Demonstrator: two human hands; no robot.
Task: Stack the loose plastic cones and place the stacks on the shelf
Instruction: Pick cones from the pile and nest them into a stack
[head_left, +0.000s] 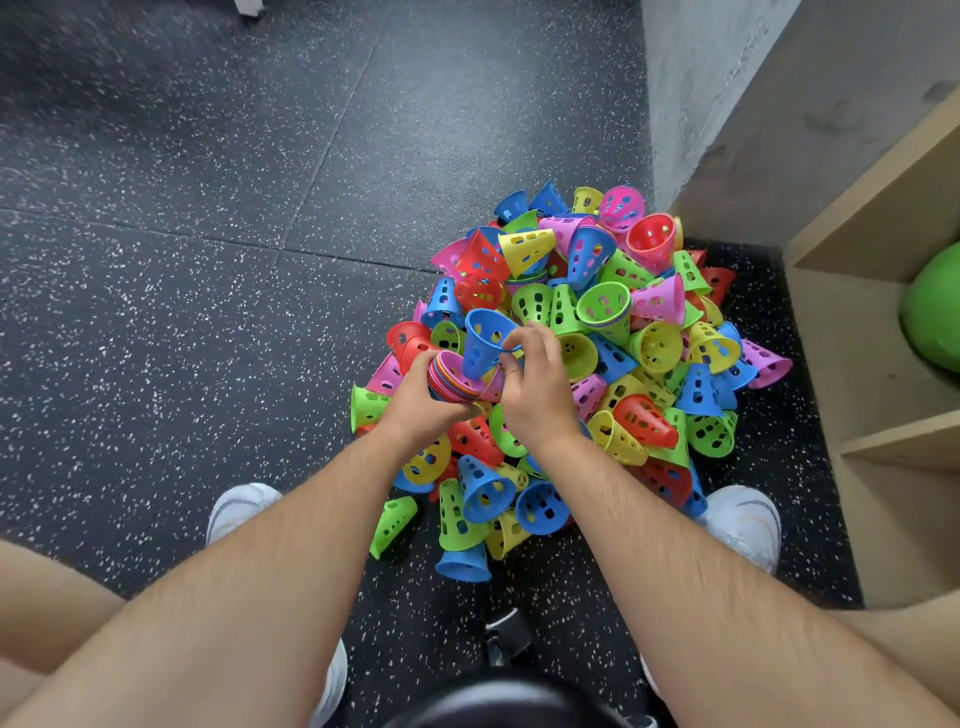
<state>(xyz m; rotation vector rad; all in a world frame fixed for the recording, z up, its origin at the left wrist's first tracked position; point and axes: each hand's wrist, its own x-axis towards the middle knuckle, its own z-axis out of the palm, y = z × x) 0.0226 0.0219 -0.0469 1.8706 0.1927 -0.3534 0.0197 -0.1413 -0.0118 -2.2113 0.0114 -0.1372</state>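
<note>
Overhead view from the head camera. The floor (208, 260) is laid in dark rubber tiles flecked with white, with thin seams running between the tiles. A grey, rough wall (727, 104) rises at upper right and forms a corner. Beside it stands a pale wooden shelf (893, 441) with open compartments. A green ball (935, 312) lies in the upper compartment, partly cut off by the frame edge.

A large pile of cones (597, 312) rests on the floor in the corner, just beside the shelf and between two white shoes (239, 506). The cones are small, tapered and open at both ends. Their walls are pierced with round and oblong holes. Colours are blue, green, yellow, red and pink. They lie in every direction, some on their sides and some with the wide mouth up. A few are already nested in pairs.

Above the near side of the pile, the left hand (421, 400) grips a short stack (452, 382) of nested cones, fingers curled round it. The layered rims show as bands of mixed colour. The right hand (535, 384) pinches the wide rim of a single blue cone (485, 340) between thumb and forefinger. The narrow end of that cone points down and sits at the mouth of the stack.

At the bottom edge, a black seat (509, 701) and one caster wheel (506, 631) are visible.
</note>
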